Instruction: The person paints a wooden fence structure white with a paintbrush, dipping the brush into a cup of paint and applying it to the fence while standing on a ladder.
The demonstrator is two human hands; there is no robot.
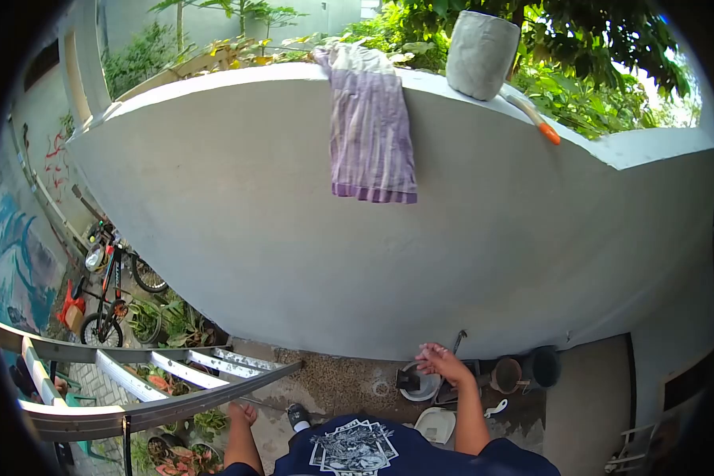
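Note:
My right hand [443, 363] is raised in front of the wall, palm turned up, fingers loosely bent and apart, holding nothing. Low beside the ladder [163, 361] is my left hand [243, 412], its fingers curled in, with nothing visible in them. A purple and white striped cloth [371, 131] hangs over the top of the grey wall [254, 214]. On the wall's top edge stands a grey, rounded container [481, 55]. A tool with an orange-tipped handle [549, 133] lies beside it, partly over the edge.
Below, near the wall's foot, are a round basin [422, 384], dark buckets [544, 367] and a pale tray [435, 426]. At the left stand a bicycle [113, 285] and potted plants [144, 320]. A white chair [631, 452] is at the lower right.

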